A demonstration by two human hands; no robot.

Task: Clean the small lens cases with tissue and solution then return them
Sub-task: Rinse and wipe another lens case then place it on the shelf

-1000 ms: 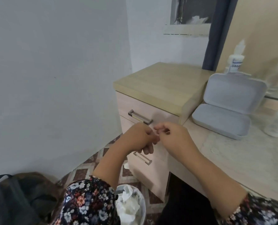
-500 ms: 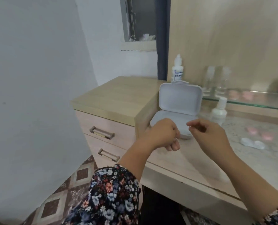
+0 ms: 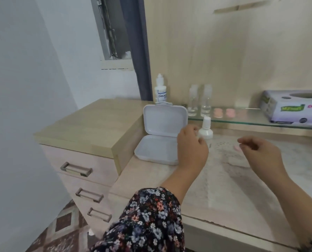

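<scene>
My left hand (image 3: 191, 144) hovers over the counter with its back to me and its fingers loosely curled. It is just in front of a small white dropper bottle (image 3: 205, 130) and holds nothing that I can see. My right hand (image 3: 259, 151) hangs above the marbled counter (image 3: 215, 193), fingers loosely curled. A small pink lens case piece (image 3: 236, 147) lies by its fingertips. Two more pink lens case pieces (image 3: 224, 112) sit on the glass shelf (image 3: 246, 119). The solution bottle (image 3: 160, 91) stands at the back. The tissue box (image 3: 293, 106) rests on the shelf at right.
A white hinged box (image 3: 160, 135) stands open at the counter's left end, against a higher wooden drawer unit (image 3: 89, 124). Two clear vials (image 3: 199, 101) stand on the glass shelf. A wall is close on the left, with patterned floor tiles below.
My view has swung up and right, from the drawers and floor bin to the counter. My hands, which met in front of the drawers, have separated and now hover over the counter.
</scene>
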